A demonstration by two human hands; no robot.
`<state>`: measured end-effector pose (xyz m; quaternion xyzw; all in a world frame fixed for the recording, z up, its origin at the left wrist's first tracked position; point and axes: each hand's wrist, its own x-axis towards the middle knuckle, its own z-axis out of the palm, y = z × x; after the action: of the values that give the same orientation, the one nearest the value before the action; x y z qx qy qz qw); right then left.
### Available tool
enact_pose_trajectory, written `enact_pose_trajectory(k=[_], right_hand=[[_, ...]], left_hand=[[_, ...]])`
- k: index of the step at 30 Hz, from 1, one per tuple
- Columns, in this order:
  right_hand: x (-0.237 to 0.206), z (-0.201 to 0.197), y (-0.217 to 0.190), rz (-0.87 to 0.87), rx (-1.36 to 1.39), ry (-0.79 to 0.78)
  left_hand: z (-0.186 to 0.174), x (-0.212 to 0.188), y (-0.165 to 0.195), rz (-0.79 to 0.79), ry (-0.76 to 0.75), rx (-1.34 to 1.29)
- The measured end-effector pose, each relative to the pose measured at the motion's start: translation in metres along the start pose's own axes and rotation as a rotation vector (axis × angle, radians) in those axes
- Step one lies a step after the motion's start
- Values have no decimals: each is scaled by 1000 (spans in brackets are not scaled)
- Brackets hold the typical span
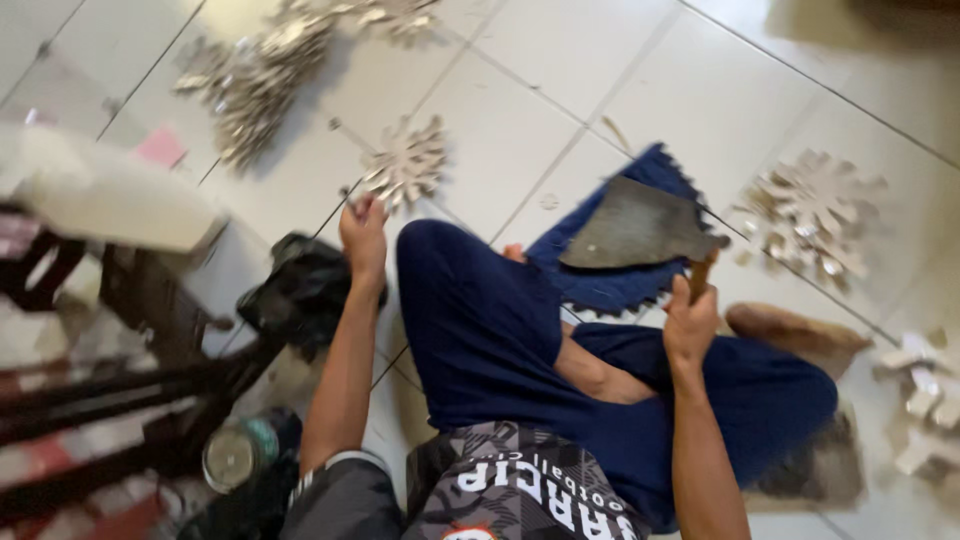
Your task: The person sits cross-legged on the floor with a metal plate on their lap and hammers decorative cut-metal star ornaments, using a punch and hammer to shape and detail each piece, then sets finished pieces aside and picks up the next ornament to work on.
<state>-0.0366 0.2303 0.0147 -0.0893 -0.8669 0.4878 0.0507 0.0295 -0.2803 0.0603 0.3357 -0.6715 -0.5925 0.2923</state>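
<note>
Right hand [690, 322] grips broad cleaver [640, 228] by wood handle, prob heavy & stiff; left hand [362, 232] pinches light, fragile snowflake cutout [405, 165]

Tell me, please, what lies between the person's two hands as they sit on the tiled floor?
In the head view, the raised knee in dark blue trousers lies between the left hand and the right hand, which grips the handle of a broad-bladed tool.

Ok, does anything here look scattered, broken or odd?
Pale snowflake-shaped cutouts lie scattered on the white tiled floor, with loose pale fragments at the right edge. The right hand grips a wide grey blade's wooden handle; the left hand reaches out.
</note>
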Motion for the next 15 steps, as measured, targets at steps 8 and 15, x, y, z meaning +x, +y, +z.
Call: enact_pose_trajectory(k=[8, 15], right_hand=[[1, 2, -5, 22, -231, 2], [-12, 12, -28, -83, -371, -65]], left_hand=[[0, 87, -28, 181, 164, 632], [9, 122, -46, 348, 143, 754]])
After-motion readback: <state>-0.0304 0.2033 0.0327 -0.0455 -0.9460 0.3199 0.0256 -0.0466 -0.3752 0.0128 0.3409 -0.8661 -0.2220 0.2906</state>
